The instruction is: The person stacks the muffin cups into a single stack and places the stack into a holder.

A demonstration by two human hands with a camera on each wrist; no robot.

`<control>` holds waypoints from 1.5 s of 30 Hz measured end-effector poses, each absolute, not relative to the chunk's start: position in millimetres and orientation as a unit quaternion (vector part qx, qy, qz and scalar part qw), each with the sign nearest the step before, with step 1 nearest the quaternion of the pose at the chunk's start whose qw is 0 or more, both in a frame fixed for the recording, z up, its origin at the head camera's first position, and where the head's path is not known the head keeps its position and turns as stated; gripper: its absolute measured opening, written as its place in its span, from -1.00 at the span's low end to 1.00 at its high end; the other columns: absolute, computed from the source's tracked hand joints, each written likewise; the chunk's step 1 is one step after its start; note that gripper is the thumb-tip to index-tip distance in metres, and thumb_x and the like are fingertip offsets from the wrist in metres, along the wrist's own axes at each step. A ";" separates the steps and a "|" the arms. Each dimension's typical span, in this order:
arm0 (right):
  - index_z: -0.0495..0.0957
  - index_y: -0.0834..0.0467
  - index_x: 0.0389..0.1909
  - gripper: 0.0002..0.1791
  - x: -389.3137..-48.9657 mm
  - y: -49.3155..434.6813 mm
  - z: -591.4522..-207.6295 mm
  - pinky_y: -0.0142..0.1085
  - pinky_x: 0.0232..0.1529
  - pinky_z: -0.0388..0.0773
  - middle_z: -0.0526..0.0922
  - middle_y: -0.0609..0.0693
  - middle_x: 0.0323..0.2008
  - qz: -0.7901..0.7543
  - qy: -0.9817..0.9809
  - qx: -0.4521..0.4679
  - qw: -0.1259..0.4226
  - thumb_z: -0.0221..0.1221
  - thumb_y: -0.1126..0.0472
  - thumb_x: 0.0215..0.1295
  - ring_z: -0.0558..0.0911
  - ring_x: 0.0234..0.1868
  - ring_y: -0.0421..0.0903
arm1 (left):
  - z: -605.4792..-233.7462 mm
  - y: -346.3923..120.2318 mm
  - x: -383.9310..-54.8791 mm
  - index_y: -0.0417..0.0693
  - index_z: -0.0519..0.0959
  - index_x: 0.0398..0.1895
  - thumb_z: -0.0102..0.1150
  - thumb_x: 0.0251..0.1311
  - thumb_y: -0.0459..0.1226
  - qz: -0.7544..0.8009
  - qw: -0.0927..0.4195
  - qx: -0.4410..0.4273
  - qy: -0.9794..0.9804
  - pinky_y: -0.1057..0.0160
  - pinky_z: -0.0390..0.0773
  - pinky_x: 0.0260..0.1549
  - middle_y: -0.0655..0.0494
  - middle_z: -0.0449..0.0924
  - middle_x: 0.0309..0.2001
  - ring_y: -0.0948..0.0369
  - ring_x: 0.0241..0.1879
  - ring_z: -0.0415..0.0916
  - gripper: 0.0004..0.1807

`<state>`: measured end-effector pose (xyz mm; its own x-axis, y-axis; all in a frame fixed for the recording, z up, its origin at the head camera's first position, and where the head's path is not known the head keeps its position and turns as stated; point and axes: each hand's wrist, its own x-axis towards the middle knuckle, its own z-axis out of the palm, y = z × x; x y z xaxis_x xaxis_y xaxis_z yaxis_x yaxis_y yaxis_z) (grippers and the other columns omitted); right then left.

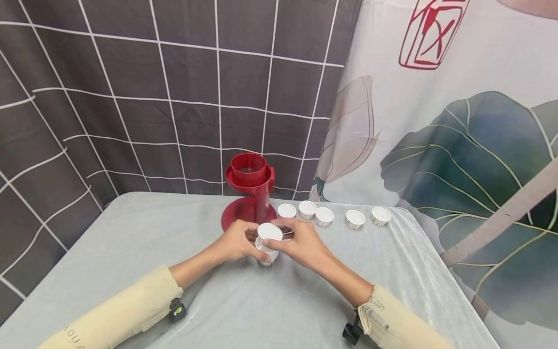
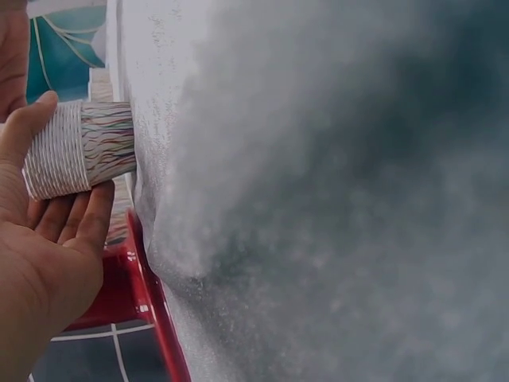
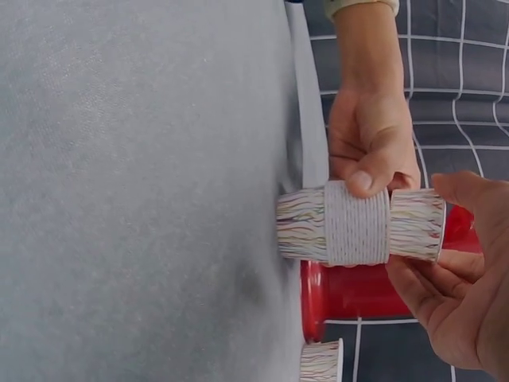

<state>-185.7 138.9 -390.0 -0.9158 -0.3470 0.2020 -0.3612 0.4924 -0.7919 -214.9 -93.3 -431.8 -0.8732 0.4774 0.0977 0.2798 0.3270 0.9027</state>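
Stack (image 3: 356,227) may tip, short of the worktop's (image 1: 144,232) far edge
Left hand (image 1: 240,243) pinches the stack, right hand (image 1: 306,242) the top cup (image 3: 417,223); a skewed push or pull could topple the stack, and squeezing hard could dent the cup.

A gridded drape (image 1: 192,77), left, and a leaf-printed drape (image 1: 471,145), right, are walling the bench (image 1: 144,237) into a makeshift booth.

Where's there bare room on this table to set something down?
Grey cloth lies bare left of the red stand, between left sleeve and right sleeve, and between right sleeve and five loose cups. Crowded: around the cup stack, left hand, right hand and stand.
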 end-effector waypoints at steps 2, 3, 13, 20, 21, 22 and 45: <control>0.82 0.11 0.19 -0.52 -186.1 139.1 -391.6 -0.30 0.06 0.86 0.91 -0.03 0.01 0.457 -0.864 0.210 0.006 0.61 0.07 0.29 0.90 -0.04 -0.12 | -432.1 -93.3 -215.2 -0.19 0.84 0.03 0.81 0.01 -0.27 0.531 0.095 0.233 0.809 0.35 0.81 -0.07 0.02 0.91 -0.16 0.17 -0.13 0.89 -0.51; 0.82 0.11 0.19 -0.52 -186.5 139.4 -392.7 -0.30 0.06 0.85 0.91 -0.04 0.00 0.455 -0.865 0.212 0.004 0.61 0.07 0.29 0.90 -0.04 -0.12 | -432.4 -93.2 -215.4 -0.19 0.84 0.02 0.81 0.01 -0.27 0.531 0.096 0.232 0.809 0.34 0.81 -0.08 0.02 0.91 -0.17 0.19 -0.14 0.89 -0.51; 0.79 0.19 0.23 -0.44 -186.9 138.9 -400.1 -0.31 0.07 0.85 0.88 0.04 0.03 0.436 -0.872 0.222 -0.029 0.65 0.12 0.24 0.83 -0.03 -0.13 | -432.0 -95.2 -216.5 -0.19 0.84 0.16 0.78 0.01 -0.26 0.522 0.092 0.231 0.816 0.25 0.85 0.01 -0.04 0.93 -0.03 0.14 -0.06 0.88 -0.42; 0.79 0.22 0.23 -0.52 -184.7 138.8 -403.7 -0.22 0.12 0.86 0.86 0.08 0.08 0.447 -0.869 0.210 -0.025 0.57 0.14 0.36 0.83 0.05 -0.07 | -433.5 -94.8 -217.1 -0.18 0.85 0.15 0.78 0.01 -0.23 0.524 0.094 0.231 0.814 0.31 0.83 -0.06 -0.03 0.94 -0.06 0.12 -0.08 0.91 -0.42; 0.79 0.23 0.23 -0.53 -184.3 138.9 -404.5 -0.21 0.13 0.86 0.86 0.09 0.08 0.448 -0.869 0.208 -0.024 0.56 0.15 0.37 0.83 0.05 -0.06 | -433.9 -94.5 -217.1 -0.18 0.85 0.15 0.78 0.01 -0.23 0.525 0.094 0.230 0.814 0.32 0.83 -0.08 -0.03 0.94 -0.07 0.13 -0.09 0.91 -0.42; 0.79 0.25 0.23 -0.54 -183.9 138.8 -405.1 -0.21 0.13 0.86 0.85 0.10 0.08 0.450 -0.869 0.205 -0.024 0.56 0.16 0.38 0.84 0.05 -0.05 | -434.4 -94.2 -217.4 -0.19 0.85 0.14 0.79 0.00 -0.23 0.528 0.094 0.231 0.812 0.32 0.83 -0.09 -0.03 0.94 -0.08 0.13 -0.09 0.92 -0.42; 0.87 0.21 -0.02 -0.67 -190.1 136.2 -400.2 -0.43 -0.10 0.74 0.89 -0.02 -0.22 0.390 -0.892 0.228 -0.015 0.63 0.13 0.29 0.81 -0.11 -0.15 | -432.5 -92.1 -215.2 -0.10 0.86 0.16 0.81 -0.02 -0.24 0.529 0.105 0.207 0.816 0.29 0.83 -0.07 0.04 0.94 -0.06 0.14 -0.04 0.92 -0.41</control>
